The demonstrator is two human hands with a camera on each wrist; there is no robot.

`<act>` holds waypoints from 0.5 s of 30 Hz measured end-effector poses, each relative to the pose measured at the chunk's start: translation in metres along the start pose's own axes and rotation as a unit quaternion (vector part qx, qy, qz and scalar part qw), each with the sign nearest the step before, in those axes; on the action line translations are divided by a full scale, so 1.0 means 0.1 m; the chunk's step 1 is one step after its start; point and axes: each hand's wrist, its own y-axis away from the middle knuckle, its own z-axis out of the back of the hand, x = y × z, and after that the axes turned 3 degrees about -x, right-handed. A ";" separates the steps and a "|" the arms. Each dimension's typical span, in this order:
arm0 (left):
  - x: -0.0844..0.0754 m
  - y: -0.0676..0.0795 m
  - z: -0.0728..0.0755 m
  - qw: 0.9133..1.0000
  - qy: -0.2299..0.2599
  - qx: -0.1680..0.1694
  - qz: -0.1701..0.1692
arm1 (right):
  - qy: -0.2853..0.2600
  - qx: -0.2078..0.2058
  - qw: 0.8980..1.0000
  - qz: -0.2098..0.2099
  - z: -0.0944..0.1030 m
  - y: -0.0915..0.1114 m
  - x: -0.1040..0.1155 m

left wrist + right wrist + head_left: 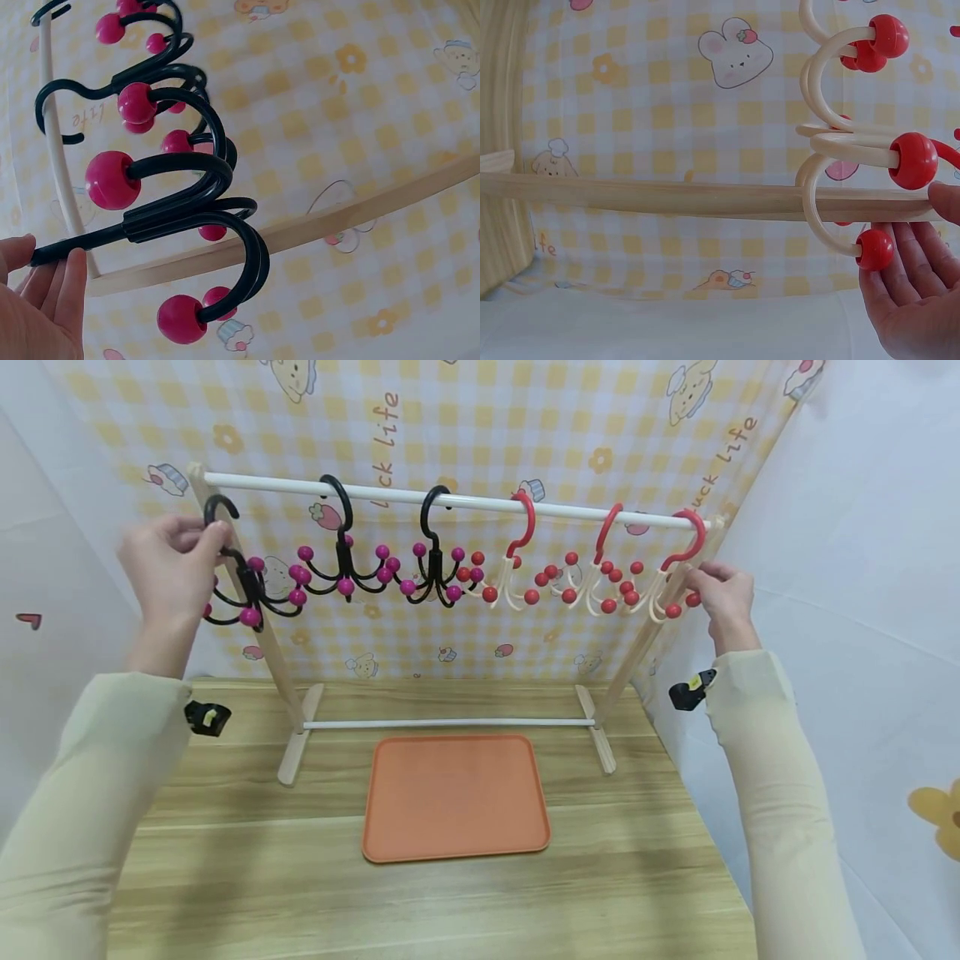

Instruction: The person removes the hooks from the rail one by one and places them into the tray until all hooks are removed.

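Observation:
My left hand (174, 560) pinches a black multi-arm hanger (247, 578) with magenta balls by its hook's neck, beside the left post. That hook's top appears in front of the post, below the white rail (285, 485). In the left wrist view, my hand (45, 307) hides most of the hook. At the rack's other end, my right hand (723, 597) grips the wooden right post (727, 201), close to a red-hooked hanger (682, 556) with cream arms and red balls. Two black hangers (345, 556) and two more red-hooked ones (592, 568) hang between.
An orange tray (456, 797) lies on the wooden table (465, 910) in front of the rack. The rack's feet (300, 739) and lower white bar (450, 722) stand behind it. A yellow checked cloth (465, 643) hangs at the back.

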 end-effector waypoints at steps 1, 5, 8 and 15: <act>0.04 0.02 0.00 1.000 -0.010 0.001 -0.003 | 0.001 -0.001 1.000 0.001 -0.01 0.04 0.02; 0.20 0.11 -0.03 1.000 -0.028 0.009 -0.007 | 0.009 0.019 1.000 0.013 -0.02 0.28 0.16; 0.32 0.19 -0.06 0.999 -0.039 0.015 -0.002 | -0.007 0.012 1.000 0.011 -0.04 0.46 0.25; 0.56 0.35 -0.21 0.997 -0.080 0.014 -0.019 | -0.001 -0.003 1.000 0.010 -0.03 0.12 0.06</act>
